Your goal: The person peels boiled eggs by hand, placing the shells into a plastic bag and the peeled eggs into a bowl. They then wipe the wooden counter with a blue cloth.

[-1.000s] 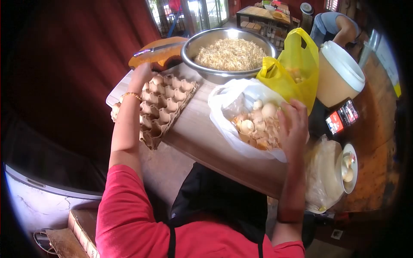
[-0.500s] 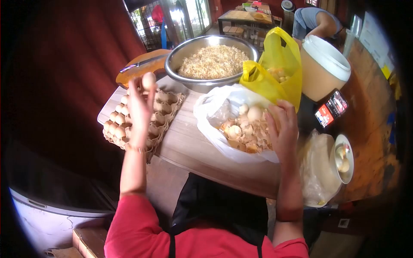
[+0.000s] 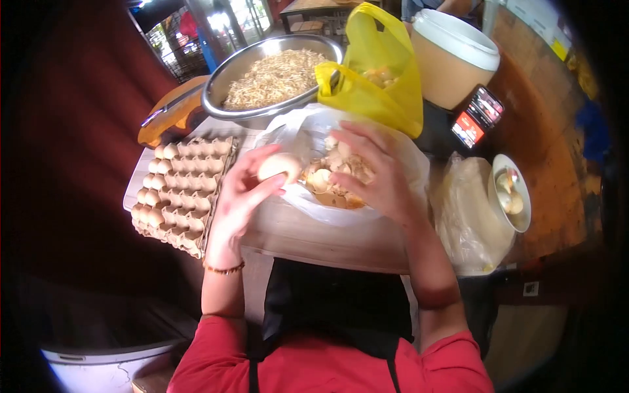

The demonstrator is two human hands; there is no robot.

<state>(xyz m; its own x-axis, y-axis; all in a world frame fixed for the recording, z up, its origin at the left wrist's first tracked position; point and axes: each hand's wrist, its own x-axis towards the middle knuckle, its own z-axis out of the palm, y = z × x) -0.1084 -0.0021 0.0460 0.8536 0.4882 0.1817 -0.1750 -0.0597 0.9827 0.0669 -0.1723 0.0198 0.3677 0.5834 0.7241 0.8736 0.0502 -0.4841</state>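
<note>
My left hand (image 3: pixel 246 190) holds a pale egg (image 3: pixel 280 168) between fingers and thumb, over the left edge of a white plastic bag (image 3: pixel 301 200). Broken eggshells (image 3: pixel 341 171) fill the bag's opening. My right hand (image 3: pixel 377 170) is above the right part of the shells, fingers apart and curved, with nothing seen in it. At the left lies a cardboard egg tray (image 3: pixel 190 190), with several eggs (image 3: pixel 149 196) along its left side and bare cups on the right.
Behind the bag stand a steel bowl (image 3: pixel 275 77) of pale shreds, a yellow bag (image 3: pixel 393 92) and a lidded tub (image 3: pixel 452 62). On the right are a phone (image 3: pixel 478 116), a clear plastic bag (image 3: pixel 468 216) and a white bowl (image 3: pixel 521 216). A person (image 3: pixel 455 6) shows at the back.
My left hand has carried the egg from above the tray to the white bag. My right hand has moved in over the shells. The view has shifted, so the things on the table appear further left.
</note>
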